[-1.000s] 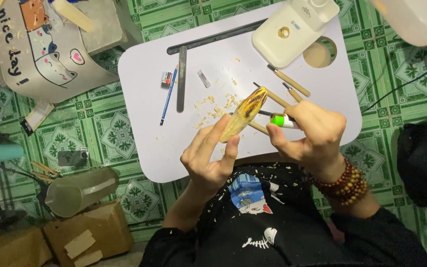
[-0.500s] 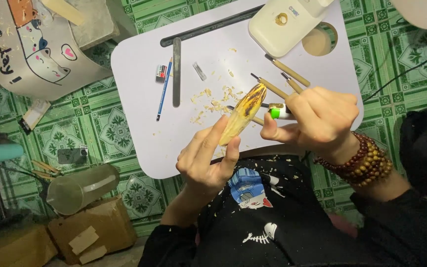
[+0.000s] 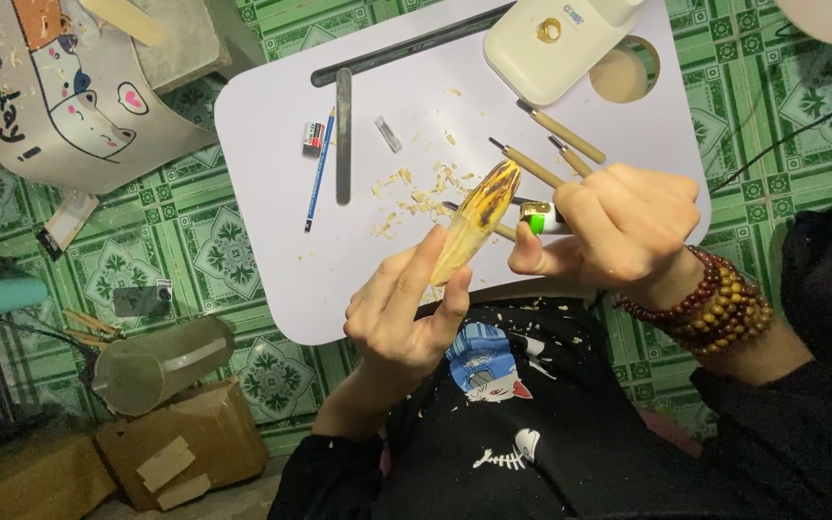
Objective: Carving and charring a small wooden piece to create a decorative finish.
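Carving is in hand over the near edge of the lap table (image 3: 272, 173). The left hand (image 3: 406, 308) grips the wood piece (image 3: 474, 226) by its lower end, fingers closed around it, tip pointing up and to the far right. The right hand (image 3: 618, 231) is closed on a green-collared tool (image 3: 541, 220) whose tip meets the piece near its middle; the blade itself is hidden. For a clean cut, judged from this grip: keep the left fingers below the tool's path, brace the right thumb, take thin shavings. The piece is pale, tapered and leaf-shaped, with a dark, scorched-looking far tip. Shavings (image 3: 416, 193) lie on the table behind it; spare chisels (image 3: 560, 135) rest to the right, a pencil (image 3: 320, 169) to the left.
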